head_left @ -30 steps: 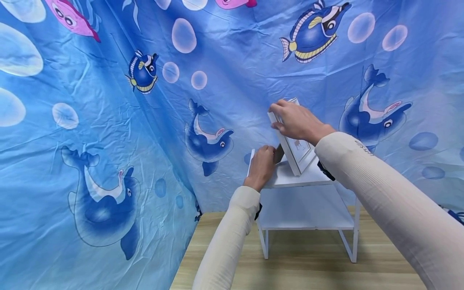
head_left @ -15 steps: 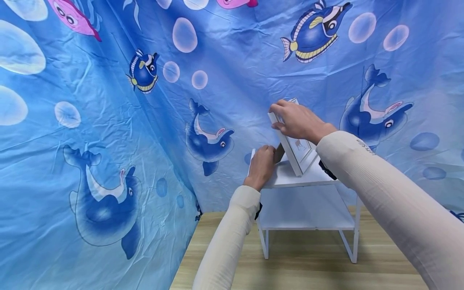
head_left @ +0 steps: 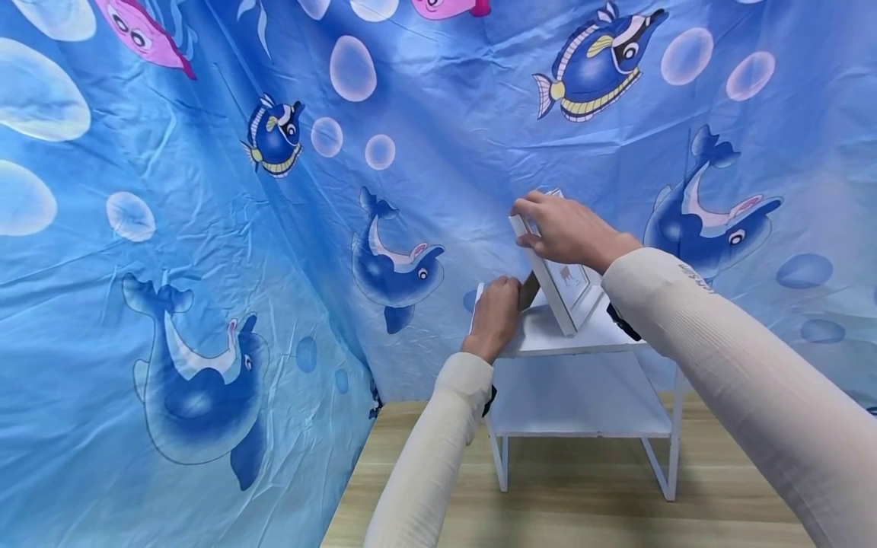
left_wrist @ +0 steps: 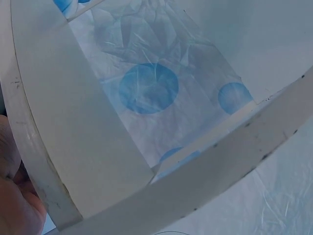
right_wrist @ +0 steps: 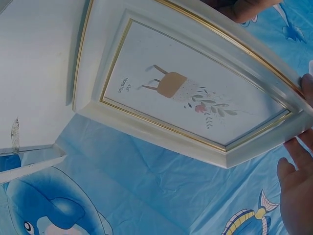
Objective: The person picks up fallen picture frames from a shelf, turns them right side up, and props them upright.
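A white picture frame [head_left: 563, 286] with gold trim stands tilted on the top of a white side table [head_left: 530, 335]. My right hand [head_left: 572, 228] grips its upper edge, fingers over the top and thumb on the front. Behind the frame, my left hand [head_left: 495, 313] pinches the dark brown back stand [head_left: 527, 291], its fingertips partly hidden. Up close in the right wrist view, the frame [right_wrist: 105, 110] holds a print [right_wrist: 190, 93] of an animal with flowers. Fingers of the right hand [right_wrist: 298, 196] touch its border there. The left wrist view catches only part of the left hand [left_wrist: 19, 196].
The table has a lower shelf [head_left: 578, 396] and thin metal legs [head_left: 671, 445] on a wood-look floor [head_left: 569, 517]. Blue cloth [head_left: 438, 152] printed with sea animals hangs close behind and along the left side.
Both hands keep their hold. The lower corner of the picture frame has shifted very slightly to the right on the tabletop.
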`<state>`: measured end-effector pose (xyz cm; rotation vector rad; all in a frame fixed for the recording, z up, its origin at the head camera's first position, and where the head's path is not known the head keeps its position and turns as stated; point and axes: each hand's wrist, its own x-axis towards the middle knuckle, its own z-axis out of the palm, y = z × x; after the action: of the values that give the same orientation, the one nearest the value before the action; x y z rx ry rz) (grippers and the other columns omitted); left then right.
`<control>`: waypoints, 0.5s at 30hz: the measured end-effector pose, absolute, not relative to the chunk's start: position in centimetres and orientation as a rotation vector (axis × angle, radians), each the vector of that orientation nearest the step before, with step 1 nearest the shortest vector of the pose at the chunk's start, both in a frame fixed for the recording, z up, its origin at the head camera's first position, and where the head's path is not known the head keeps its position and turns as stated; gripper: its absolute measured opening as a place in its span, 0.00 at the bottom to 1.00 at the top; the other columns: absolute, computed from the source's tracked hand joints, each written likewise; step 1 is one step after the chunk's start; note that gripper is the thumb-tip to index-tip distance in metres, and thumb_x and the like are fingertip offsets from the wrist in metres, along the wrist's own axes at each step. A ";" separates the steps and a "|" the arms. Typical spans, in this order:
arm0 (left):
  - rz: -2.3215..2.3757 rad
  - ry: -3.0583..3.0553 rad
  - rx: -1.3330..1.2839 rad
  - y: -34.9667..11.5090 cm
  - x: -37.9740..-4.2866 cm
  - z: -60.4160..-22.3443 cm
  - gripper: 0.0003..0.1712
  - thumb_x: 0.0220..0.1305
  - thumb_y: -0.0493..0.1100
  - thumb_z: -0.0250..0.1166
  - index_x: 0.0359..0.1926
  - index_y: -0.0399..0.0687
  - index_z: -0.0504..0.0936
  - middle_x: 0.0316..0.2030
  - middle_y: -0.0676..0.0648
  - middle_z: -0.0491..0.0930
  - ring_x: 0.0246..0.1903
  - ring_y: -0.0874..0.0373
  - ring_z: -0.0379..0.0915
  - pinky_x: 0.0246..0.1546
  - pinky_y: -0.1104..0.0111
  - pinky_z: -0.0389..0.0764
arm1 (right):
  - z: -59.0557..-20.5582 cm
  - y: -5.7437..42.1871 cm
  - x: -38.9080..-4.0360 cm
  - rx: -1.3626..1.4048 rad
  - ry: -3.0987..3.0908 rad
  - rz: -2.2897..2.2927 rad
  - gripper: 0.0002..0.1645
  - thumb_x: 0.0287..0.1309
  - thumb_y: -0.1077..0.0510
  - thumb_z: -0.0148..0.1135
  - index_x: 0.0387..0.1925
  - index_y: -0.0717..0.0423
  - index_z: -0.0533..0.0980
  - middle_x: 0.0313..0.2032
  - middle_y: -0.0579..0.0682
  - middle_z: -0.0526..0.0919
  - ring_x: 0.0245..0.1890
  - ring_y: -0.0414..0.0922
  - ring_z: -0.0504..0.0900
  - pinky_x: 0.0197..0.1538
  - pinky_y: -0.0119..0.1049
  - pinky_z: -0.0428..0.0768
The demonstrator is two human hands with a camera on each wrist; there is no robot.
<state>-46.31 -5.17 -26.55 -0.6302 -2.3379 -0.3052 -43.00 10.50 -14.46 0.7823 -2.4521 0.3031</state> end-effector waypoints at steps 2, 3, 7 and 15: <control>-0.299 -2.338 -0.631 -5.2 -46.3 -26.6 0.06 0.67 0.34 0.61 0.39 0.42 0.85 0.33 0.47 0.81 0.32 0.57 0.79 0.31 0.68 0.79 | -14.5 10.5 -43.0 0.780 -2.458 0.299 0.24 0.65 0.57 0.63 0.61 0.55 0.73 0.57 0.57 0.75 0.47 0.55 0.80 0.50 0.53 0.80; -0.295 -2.337 -0.631 -5.2 -46.3 -26.6 0.06 0.67 0.34 0.61 0.39 0.42 0.85 0.33 0.47 0.81 0.32 0.57 0.79 0.31 0.68 0.79 | -14.5 10.5 -43.0 0.781 -2.461 0.299 0.24 0.65 0.57 0.63 0.61 0.55 0.73 0.57 0.57 0.75 0.47 0.56 0.80 0.50 0.53 0.80; -0.284 -2.331 -0.643 -5.3 -46.3 -26.6 0.05 0.67 0.34 0.61 0.38 0.42 0.84 0.33 0.47 0.81 0.32 0.57 0.79 0.31 0.68 0.79 | -14.4 10.5 -43.0 0.785 -2.474 0.301 0.24 0.66 0.58 0.62 0.62 0.56 0.72 0.58 0.58 0.74 0.48 0.56 0.79 0.50 0.53 0.80; -0.285 -2.327 -0.654 -5.3 -46.4 -26.6 0.06 0.67 0.33 0.61 0.39 0.42 0.85 0.33 0.46 0.81 0.33 0.57 0.79 0.31 0.68 0.80 | -14.3 10.5 -43.1 0.797 -2.485 0.328 0.25 0.65 0.59 0.62 0.62 0.58 0.72 0.59 0.59 0.74 0.50 0.57 0.79 0.52 0.53 0.80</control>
<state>-46.36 -5.31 -26.58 -0.6543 -2.3267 -0.2853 -43.13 10.46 -14.31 0.7971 -2.4847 0.3277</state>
